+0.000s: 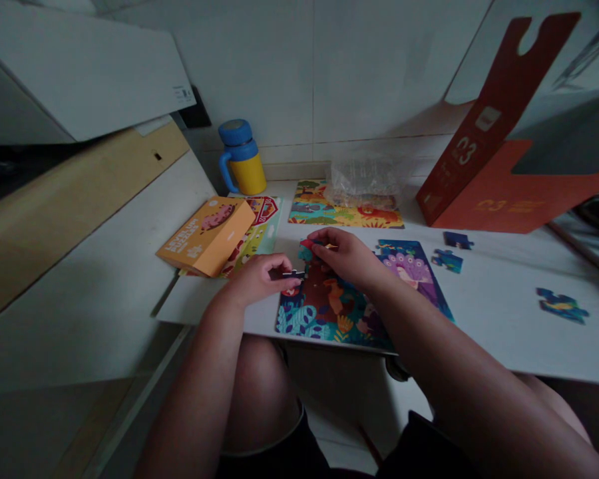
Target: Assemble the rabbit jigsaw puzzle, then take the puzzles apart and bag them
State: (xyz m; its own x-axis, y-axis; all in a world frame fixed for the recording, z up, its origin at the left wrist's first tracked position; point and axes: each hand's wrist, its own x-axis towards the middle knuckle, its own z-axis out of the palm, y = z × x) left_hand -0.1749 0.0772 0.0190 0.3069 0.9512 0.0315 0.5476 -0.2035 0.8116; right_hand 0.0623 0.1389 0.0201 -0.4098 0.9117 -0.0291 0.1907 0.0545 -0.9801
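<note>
A partly assembled jigsaw puzzle (324, 299) with dark blue, brown and purple animal scenes lies at the table's front edge. At its left side, my left hand (259, 278) pinches a puzzle piece (293, 274), seen nearly edge-on, between thumb and fingers. My right hand (347, 258) reaches across the puzzle's upper part, its thumb and fingers closed on a teal and red puzzle piece (306, 246) at the upper left corner. Whether that piece is joined to the puzzle I cannot tell. My right hand and forearm hide part of the puzzle's middle.
Loose pieces lie on the right: a dark one (458, 240), a blue-green one (448, 261) and another (563, 306). Behind stand an orange box (479, 193), a clear plastic bag (364, 179) on a jungle puzzle (312, 211), a blue-yellow mug (247, 163) and a small yellow-orange box (209, 233).
</note>
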